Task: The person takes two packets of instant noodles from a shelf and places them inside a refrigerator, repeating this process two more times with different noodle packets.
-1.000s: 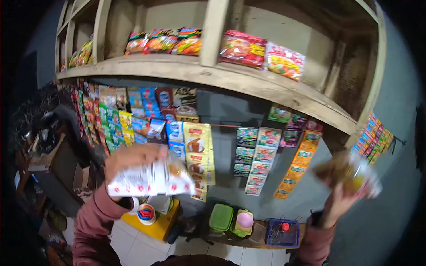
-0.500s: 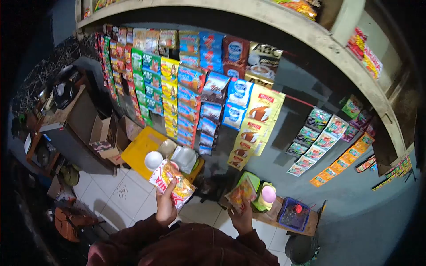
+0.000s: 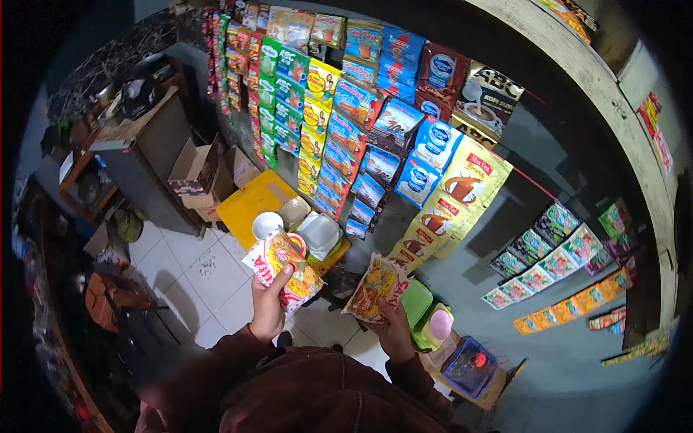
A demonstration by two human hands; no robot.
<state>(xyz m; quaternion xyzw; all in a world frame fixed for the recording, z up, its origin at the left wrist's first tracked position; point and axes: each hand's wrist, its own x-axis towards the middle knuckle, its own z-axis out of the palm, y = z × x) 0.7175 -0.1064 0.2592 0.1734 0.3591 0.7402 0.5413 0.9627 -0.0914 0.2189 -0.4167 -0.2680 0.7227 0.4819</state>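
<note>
A white, red and yellow noodle packet [image 3: 290, 268] is held in my left hand [image 3: 268, 302], thumb across its front, near the stacked bowls on the yellow table. My right hand [image 3: 392, 328] grips a second noodle packet [image 3: 375, 290], tilted, just left of a green container [image 3: 416, 302]. The two packets are apart. Beyond them, strips of drink sachets [image 3: 349, 137] hang along the wall.
A yellow table [image 3: 245, 196] bears a white bowl [image 3: 267, 224] and white containers. Low at the right, a blue basket [image 3: 469, 368] rests on a wooden bench. Behind the table stand an open cardboard box [image 3: 198, 173] and a cabinet. A pale shelf edge [image 3: 606, 94] curves overhead.
My right hand has raised its packet, which now faces the camera more fully. The view has shifted, so the hanging sachets appear larger and farther right. My left hand still holds its packet.
</note>
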